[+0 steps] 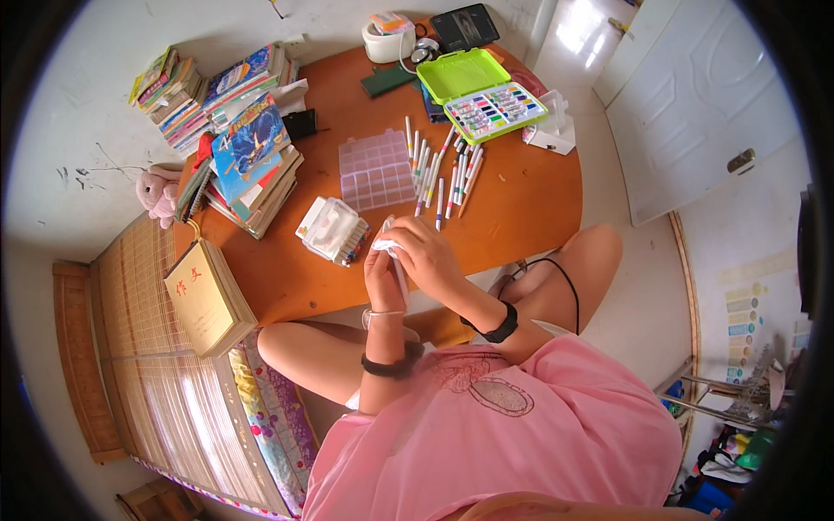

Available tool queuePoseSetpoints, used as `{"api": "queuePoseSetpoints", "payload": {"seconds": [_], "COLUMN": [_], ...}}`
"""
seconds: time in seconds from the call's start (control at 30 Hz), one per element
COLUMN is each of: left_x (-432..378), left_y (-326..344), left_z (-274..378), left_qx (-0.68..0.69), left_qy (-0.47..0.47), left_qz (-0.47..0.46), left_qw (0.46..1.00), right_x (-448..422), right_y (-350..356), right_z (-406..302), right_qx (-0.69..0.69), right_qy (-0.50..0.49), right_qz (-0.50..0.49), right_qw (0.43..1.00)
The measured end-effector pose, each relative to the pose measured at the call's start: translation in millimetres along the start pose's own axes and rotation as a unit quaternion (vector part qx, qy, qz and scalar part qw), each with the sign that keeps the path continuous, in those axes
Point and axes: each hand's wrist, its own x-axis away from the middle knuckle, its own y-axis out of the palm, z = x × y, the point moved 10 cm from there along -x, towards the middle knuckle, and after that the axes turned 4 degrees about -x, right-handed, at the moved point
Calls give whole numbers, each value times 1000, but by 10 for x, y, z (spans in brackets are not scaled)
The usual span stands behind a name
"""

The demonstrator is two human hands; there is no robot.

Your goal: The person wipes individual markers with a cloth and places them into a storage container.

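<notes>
My left hand (384, 280) is closed round a slim white marker pen (399, 277) just past the table's front edge. Above it, my right hand (423, 254) pinches a white tissue (386, 244) against the pen's upper end; the fingers hide that end. To the left of my hands stands a clear plastic pen case (331, 228) with several pens in it. Several loose white marker pens (430, 179) lie beyond my hands, beside a clear compartment box (376, 170). Farther back, an open green marker case (495, 111) holds several small coloured markers.
Stacks of books (251, 176) fill the table's left part, with a thick notebook (205, 293) at its left edge. At the back are a white container (389, 45), a dark green case (388, 81) and a dark tablet (464, 27). A white box (554, 133) is at the right.
</notes>
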Motion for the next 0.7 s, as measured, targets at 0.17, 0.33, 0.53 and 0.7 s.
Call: {"api": "queuePoseSetpoints", "payload": {"seconds": [0.17, 0.33, 0.53, 0.7], "left_x": [2, -45, -86, -107], "left_y": [45, 23, -196, -53], "left_z": [-3, 118, 232, 275], "left_qx": [39, 81, 145, 94], "left_qy": [-3, 10, 15, 15], "left_qz": [8, -52, 17, -22], "left_qw": [999, 995, 989, 995], "right_x": [67, 137, 396, 286], "right_y": [64, 133, 398, 295], "right_z": [-31, -111, -118, 105], "right_qx": [6, -51, -202, -352], "right_qy": [-37, -5, 73, 141], "right_qz": [-31, -82, -343, -264], "right_qw": [999, 995, 914, 887]}}
